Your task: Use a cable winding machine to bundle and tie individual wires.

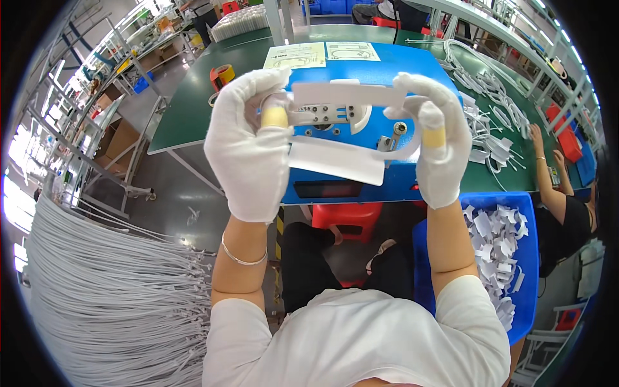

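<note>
Both my hands wear white gloves with yellow tape round the thumbs, and they are raised over the front of a blue machine [400,64]. Between them stretches a flat white strip [348,95], its left end in the closed fingers of my left hand [248,155] and its right end at the closed fingers of my right hand [445,142]. Below it a second white flap [338,161] hangs from my left hand toward the right. A curved white band [407,149] runs from that flap to my right thumb. The machine's metal fixture [325,115] shows behind the strips.
A thick bundle of white cables [116,284] lies at my left. White cables with flaps [493,97] cover the green table's right side. A blue bin [532,258] of curled white scraps stands by my right arm. Tape rolls [224,75] lie far left; another person's arm [545,168] is at right.
</note>
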Action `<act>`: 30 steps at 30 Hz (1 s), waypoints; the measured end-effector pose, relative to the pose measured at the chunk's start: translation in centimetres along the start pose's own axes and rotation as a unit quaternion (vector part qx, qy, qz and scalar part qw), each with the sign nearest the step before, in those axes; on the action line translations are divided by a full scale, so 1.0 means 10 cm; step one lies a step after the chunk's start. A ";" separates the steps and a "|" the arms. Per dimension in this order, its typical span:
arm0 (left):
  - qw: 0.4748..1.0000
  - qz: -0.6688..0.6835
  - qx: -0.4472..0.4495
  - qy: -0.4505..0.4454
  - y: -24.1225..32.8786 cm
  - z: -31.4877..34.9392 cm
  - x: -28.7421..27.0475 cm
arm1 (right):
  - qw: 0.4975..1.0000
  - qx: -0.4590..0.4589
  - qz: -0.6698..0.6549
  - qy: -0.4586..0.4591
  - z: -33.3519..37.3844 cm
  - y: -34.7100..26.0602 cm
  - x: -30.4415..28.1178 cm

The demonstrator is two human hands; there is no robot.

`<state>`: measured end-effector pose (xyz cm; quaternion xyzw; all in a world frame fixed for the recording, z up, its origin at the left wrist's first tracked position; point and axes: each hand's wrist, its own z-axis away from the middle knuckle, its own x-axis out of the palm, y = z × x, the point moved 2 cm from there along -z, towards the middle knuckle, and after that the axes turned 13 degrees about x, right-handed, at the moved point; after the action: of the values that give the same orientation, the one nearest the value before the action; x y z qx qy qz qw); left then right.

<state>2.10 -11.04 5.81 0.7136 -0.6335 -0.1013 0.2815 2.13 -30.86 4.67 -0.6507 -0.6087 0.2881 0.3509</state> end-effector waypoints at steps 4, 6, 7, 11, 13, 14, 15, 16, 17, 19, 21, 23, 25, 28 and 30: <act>0.963 -0.225 0.116 -0.094 -0.10 -0.06 0.02 | 1.000 -0.002 0.006 0.004 -0.09 0.11 0.02; 0.958 -0.246 0.102 -0.106 -0.17 -0.10 0.00 | 0.997 0.037 0.069 -0.003 -0.19 0.23 0.06; 0.950 -0.270 0.100 -0.124 -0.19 -0.12 -0.01 | 0.997 0.031 0.067 -0.005 -0.20 0.27 0.07; 0.958 -0.267 -0.053 -0.094 -0.26 -0.18 -0.15 | 0.992 0.035 0.120 -0.028 -0.19 0.35 0.10; 0.923 -0.357 0.092 -0.110 -0.25 -0.18 -0.16 | 0.995 0.068 0.069 -0.031 -0.17 0.36 0.10; 0.939 -0.332 0.015 -0.090 -0.31 -0.16 -0.19 | 0.994 0.079 0.068 -0.029 -0.16 0.35 0.09; 0.948 -0.303 -0.064 -0.069 -0.38 -0.11 -0.21 | 0.991 0.089 0.093 -0.039 -0.15 0.35 0.09; 0.958 -0.268 -0.075 -0.068 -0.40 -0.06 -0.24 | 0.988 0.095 0.116 -0.046 -0.16 0.35 0.09; 0.958 -0.270 -0.075 -0.067 -0.45 -0.01 -0.25 | 0.987 0.099 0.116 -0.052 -0.17 0.35 0.08; 0.941 -0.329 0.037 -0.061 -0.48 0.09 -0.25 | 0.973 0.117 0.190 -0.065 -0.19 0.36 0.07; 0.939 -0.333 0.050 -0.070 -0.53 0.17 -0.29 | 0.970 0.102 0.205 -0.082 -0.21 0.36 0.05; 0.957 -0.256 0.105 -0.090 -0.58 0.21 -0.32 | 0.967 0.094 0.214 -0.098 -0.21 0.37 0.04; 0.942 -0.281 0.132 -0.131 -0.61 0.27 -0.42 | 0.974 0.155 0.133 -0.103 -0.10 0.38 -0.02; 0.911 -0.355 0.108 -0.178 -0.58 0.50 -0.85 | 0.959 -0.005 0.284 -0.027 0.24 0.36 -0.21; 0.745 -0.542 0.020 -0.388 -0.62 0.52 -1.41 | 0.931 -0.087 0.352 0.040 0.53 0.42 -0.42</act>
<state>2.26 1.31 -4.74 0.8413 -0.1960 -0.4925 -0.1057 -0.04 -34.57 -2.09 -0.8621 -0.3486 0.3128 0.1936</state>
